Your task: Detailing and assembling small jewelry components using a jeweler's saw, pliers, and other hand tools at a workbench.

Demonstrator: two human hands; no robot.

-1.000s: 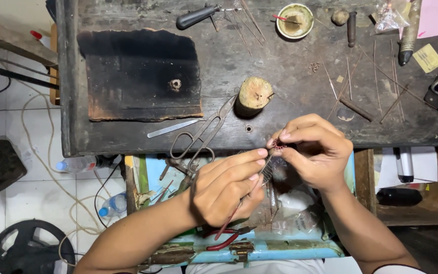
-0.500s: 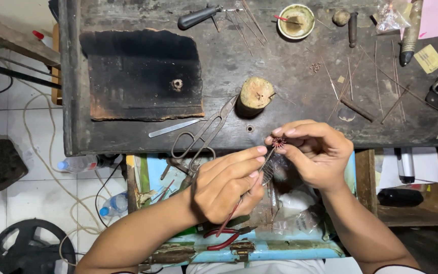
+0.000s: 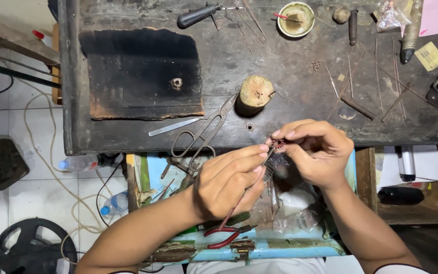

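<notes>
My left hand point(image 3: 231, 180) grips a thin metal tool whose tip meets a tiny reddish wire piece point(image 3: 279, 145). My right hand point(image 3: 314, 152) pinches that small piece between thumb and fingertips. Both hands hover just in front of the near edge of the dark wooden workbench point(image 3: 280, 101), above an open blue drawer point(image 3: 259, 248). Exactly what kind of tool the left hand holds stays hidden under its fingers.
Large metal shears point(image 3: 206, 132) hang over the bench edge beside a flat metal strip point(image 3: 173, 127). A wooden peg point(image 3: 255, 94), a charred block point(image 3: 138, 71), thin wires point(image 3: 376, 76), a small bowl point(image 3: 296, 19) and a black-handled tool point(image 3: 198, 15) lie on the bench. Red-handled pliers point(image 3: 226, 236) rest in the drawer. Plastic bottles point(image 3: 84, 163) lie on the tiled floor.
Both hands stay together at the small piece; the fingers have shifted only slightly.
</notes>
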